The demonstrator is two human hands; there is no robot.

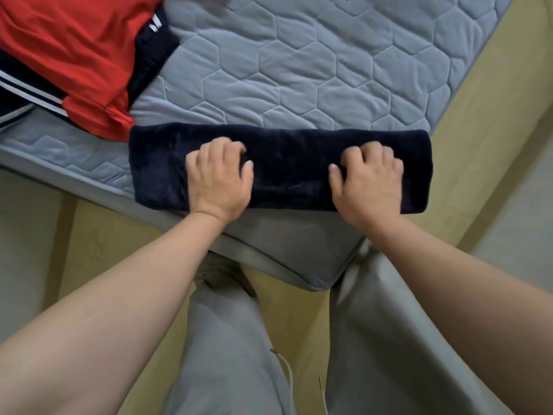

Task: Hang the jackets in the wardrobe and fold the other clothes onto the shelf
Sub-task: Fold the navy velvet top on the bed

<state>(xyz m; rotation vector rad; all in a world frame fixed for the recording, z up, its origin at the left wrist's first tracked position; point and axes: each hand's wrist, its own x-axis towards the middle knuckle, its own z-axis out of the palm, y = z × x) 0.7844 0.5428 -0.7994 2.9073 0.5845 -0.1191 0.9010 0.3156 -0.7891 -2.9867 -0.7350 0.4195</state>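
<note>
Navy plush garment (279, 166), folded long on the mattress (329, 70), looks soft, floppy. Left hand (220, 175) and right hand (366, 181) seemingly clutch it; support both ends.

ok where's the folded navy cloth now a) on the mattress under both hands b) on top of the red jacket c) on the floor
a: the folded navy cloth lies on the mattress near its edge, with the left hand and right hand both gripping it.
</note>
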